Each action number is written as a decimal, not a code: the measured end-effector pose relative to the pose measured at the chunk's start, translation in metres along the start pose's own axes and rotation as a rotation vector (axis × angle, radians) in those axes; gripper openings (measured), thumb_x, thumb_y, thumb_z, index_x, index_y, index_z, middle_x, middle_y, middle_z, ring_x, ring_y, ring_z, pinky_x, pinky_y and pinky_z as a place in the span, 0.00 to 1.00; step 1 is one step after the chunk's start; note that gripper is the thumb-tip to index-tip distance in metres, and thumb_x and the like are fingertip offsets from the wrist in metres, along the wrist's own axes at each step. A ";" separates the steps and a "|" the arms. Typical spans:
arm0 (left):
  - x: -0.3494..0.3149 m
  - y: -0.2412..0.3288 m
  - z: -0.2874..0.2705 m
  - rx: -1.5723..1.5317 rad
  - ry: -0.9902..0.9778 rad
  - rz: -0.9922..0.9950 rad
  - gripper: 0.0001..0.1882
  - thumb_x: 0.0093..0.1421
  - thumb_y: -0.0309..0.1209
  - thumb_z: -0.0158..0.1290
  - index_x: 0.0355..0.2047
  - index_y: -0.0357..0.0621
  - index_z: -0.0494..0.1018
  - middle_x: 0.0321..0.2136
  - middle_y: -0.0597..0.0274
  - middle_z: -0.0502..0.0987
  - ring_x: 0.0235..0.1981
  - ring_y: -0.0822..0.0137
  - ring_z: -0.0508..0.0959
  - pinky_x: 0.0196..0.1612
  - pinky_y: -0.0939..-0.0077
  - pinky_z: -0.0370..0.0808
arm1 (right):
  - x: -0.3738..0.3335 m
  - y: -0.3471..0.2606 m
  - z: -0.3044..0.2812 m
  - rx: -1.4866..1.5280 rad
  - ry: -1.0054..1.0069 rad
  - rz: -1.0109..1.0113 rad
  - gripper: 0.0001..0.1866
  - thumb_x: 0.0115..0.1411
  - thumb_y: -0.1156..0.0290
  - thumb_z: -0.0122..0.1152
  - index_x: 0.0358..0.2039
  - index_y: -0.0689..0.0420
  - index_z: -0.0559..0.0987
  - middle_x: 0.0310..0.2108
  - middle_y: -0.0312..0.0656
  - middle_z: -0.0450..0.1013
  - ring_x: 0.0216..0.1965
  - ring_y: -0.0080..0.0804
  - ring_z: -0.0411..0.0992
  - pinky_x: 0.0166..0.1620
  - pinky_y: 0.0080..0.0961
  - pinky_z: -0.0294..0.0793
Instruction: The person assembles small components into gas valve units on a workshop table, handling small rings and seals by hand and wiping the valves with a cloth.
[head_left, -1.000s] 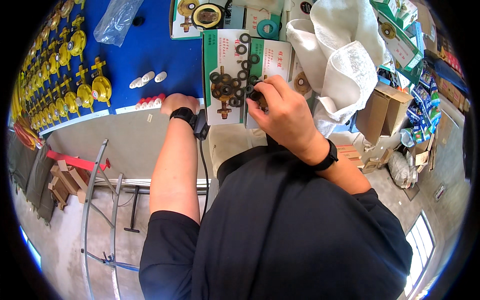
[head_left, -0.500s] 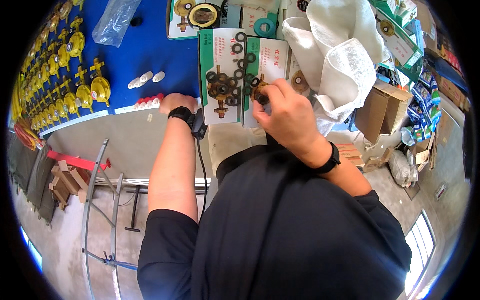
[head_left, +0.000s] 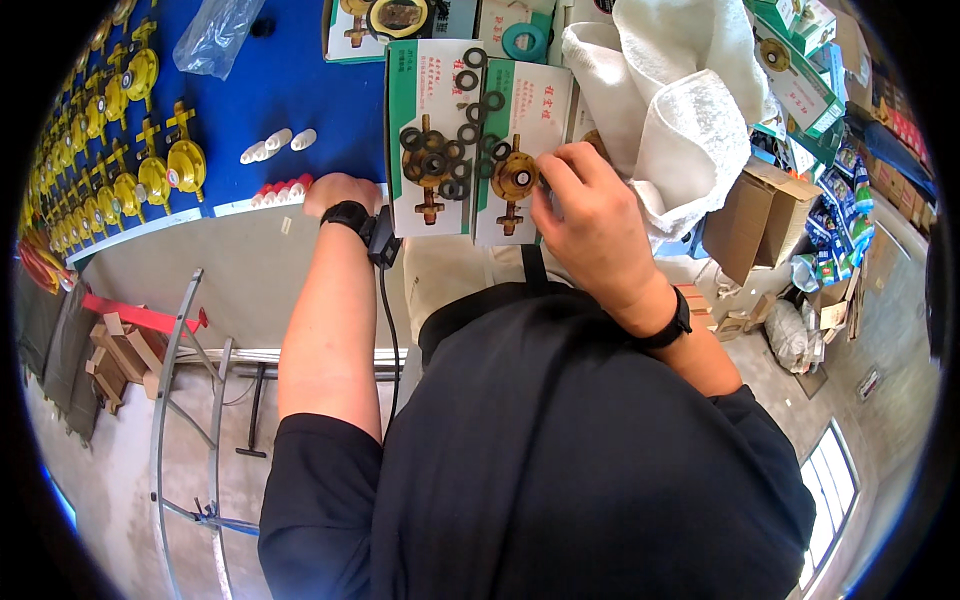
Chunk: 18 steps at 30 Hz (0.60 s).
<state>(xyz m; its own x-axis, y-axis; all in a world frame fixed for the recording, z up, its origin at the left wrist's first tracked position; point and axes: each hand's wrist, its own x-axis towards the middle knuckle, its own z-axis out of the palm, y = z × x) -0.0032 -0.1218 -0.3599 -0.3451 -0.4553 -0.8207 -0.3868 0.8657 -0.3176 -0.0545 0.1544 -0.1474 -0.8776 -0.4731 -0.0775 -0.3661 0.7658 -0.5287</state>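
My right hand is closed, fingertips pinched over the right edge of a white and green box. What they hold, if anything, is hidden. Several black rubber rings lie scattered on this box and the matching box to its left; both carry a printed picture of a brass gas regulator. At the blue table's near edge rests my left hand, its fingers hidden beyond the knuckles. Small red-topped white pieces sit just left of it, and several white plastic pieces lie farther back.
Yellow gas regulators stand in rows along the left of the blue table. A clear plastic bag lies at the back. White towels and an open cardboard box are on the right. A black cable hangs by my left wrist.
My right hand has drawn a little to the right, uncovering the printed regulator. Dark rings seen at its fingertips before no longer show. The whole view has shifted slightly; my left hand stays at the edge.
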 end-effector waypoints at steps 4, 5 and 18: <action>0.021 -0.007 0.025 0.076 0.002 0.094 0.23 0.68 0.48 0.47 0.43 0.47 0.86 0.46 0.59 0.86 0.51 0.62 0.84 0.49 0.69 0.76 | -0.001 -0.001 -0.001 -0.010 -0.033 -0.014 0.11 0.55 0.81 0.67 0.39 0.62 0.80 0.38 0.47 0.74 0.37 0.49 0.76 0.41 0.39 0.78; 0.018 -0.006 0.023 0.061 0.013 0.083 0.23 0.68 0.48 0.47 0.44 0.47 0.86 0.46 0.59 0.86 0.51 0.61 0.84 0.49 0.69 0.76 | -0.001 -0.001 -0.001 -0.023 -0.031 -0.022 0.11 0.55 0.82 0.67 0.39 0.62 0.80 0.38 0.47 0.74 0.37 0.49 0.76 0.41 0.39 0.78; 0.024 -0.009 0.024 -0.086 0.093 -0.018 0.26 0.68 0.50 0.46 0.44 0.44 0.86 0.47 0.52 0.85 0.51 0.55 0.84 0.51 0.61 0.79 | -0.002 -0.010 0.001 -0.113 -0.033 -0.029 0.13 0.54 0.81 0.66 0.41 0.63 0.79 0.39 0.47 0.74 0.40 0.47 0.75 0.44 0.39 0.77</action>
<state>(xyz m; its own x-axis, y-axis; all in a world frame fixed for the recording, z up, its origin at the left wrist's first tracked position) 0.0128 -0.1351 -0.3883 -0.4135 -0.4913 -0.7666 -0.4641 0.8381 -0.2868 -0.0483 0.1473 -0.1423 -0.8564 -0.5081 -0.0920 -0.4252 0.7949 -0.4328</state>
